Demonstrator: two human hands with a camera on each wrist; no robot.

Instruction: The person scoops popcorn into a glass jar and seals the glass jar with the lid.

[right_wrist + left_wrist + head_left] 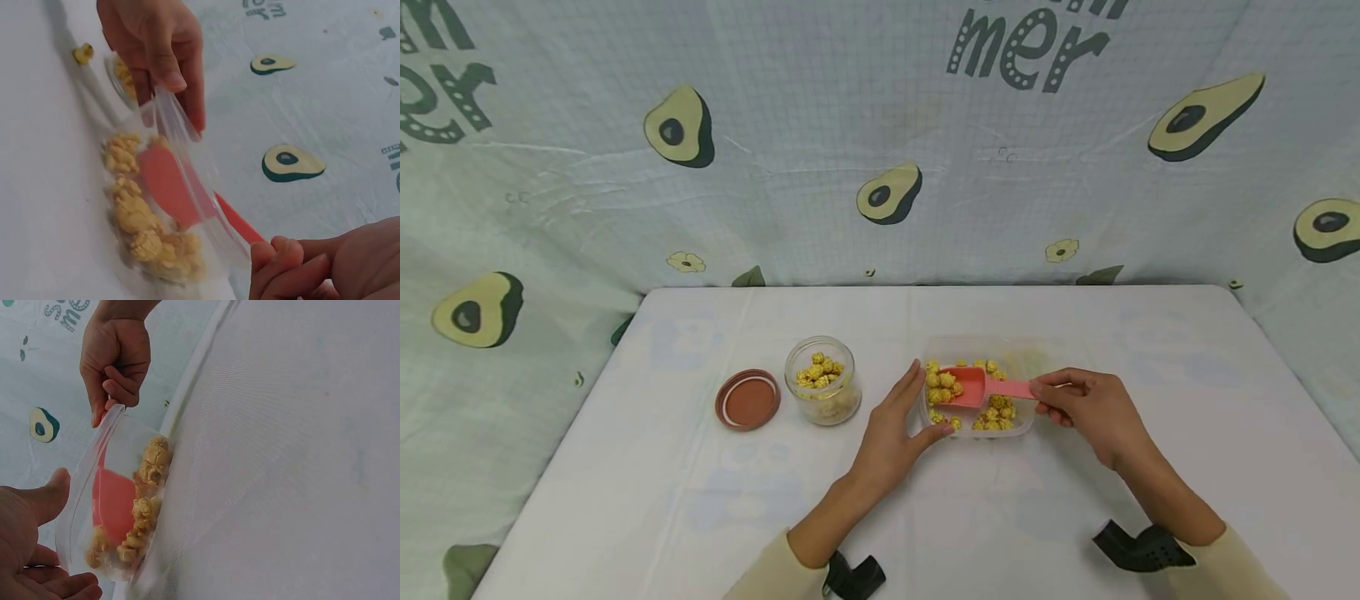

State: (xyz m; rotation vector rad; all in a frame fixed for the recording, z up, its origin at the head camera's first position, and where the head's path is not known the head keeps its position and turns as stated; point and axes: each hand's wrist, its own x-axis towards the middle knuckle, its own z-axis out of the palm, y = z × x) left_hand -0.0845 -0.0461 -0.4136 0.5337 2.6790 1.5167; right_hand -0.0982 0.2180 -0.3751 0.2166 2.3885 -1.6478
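A clear plastic container (992,434) holds yellow popcorn (996,414). My left hand (891,437) rests against its left side, the fingers fairly straight along the wall and the thumb spread at the front corner. With thumb and fingertips, my right hand (1093,412) pinches the handle of a pink scoop (973,387) from the right. The scoop's bowl sits inside the container, pointing left, with popcorn at its mouth. Through the wall in the left wrist view, the scoop (115,503) lies among popcorn pieces (142,515).
To the left of the container stands a glass jar (838,408) with popcorn in it, its top uncovered. Beside the jar, a brown round lid (748,400) lies on the white table (700,500). An avocado-print cloth (805,125) hangs behind the table.
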